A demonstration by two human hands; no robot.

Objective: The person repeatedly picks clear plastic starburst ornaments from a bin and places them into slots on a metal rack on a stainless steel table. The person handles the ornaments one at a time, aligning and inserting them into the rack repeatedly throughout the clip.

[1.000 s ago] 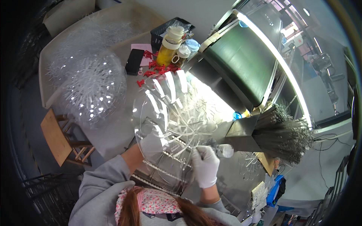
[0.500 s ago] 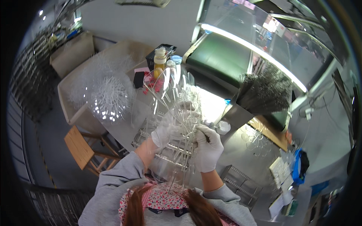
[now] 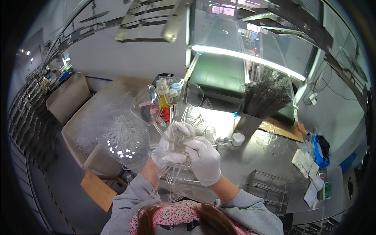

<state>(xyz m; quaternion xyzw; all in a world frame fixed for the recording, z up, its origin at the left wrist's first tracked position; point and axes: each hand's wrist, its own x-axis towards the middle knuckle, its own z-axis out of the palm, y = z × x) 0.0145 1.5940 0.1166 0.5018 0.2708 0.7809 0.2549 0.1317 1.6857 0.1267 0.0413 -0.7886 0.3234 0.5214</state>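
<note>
Both my hands wear white gloves and meet in front of my chest around a bunch of clear plastic lens-shaped pieces on thin stems (image 3: 159, 120). My left hand (image 3: 171, 143) wraps round the stems from the left, its fingers curled. Pressed against it, my right hand (image 3: 204, 159) has its fingers bent and pinched on the stems at the middle of the bunch. Rounded clear lenses fan out beyond the hands, and more stems hang below them toward my apron. The hands hide the middle of the bunch.
A large heap of clear stemmed plastic pieces (image 3: 124, 137) lies left, by a beige bin (image 3: 74, 137). Bottles (image 3: 162, 88) stand behind my hands. A dark bundle of thin rods (image 3: 268, 94) stands right, near a green conveyor belt (image 3: 219, 74). A metal rack (image 3: 270, 188) lies on the steel table (image 3: 239, 168).
The view has tilted up and shifted. My hands have come closer together on the bunch, and the lenses now spread wider to the left and right.
</note>
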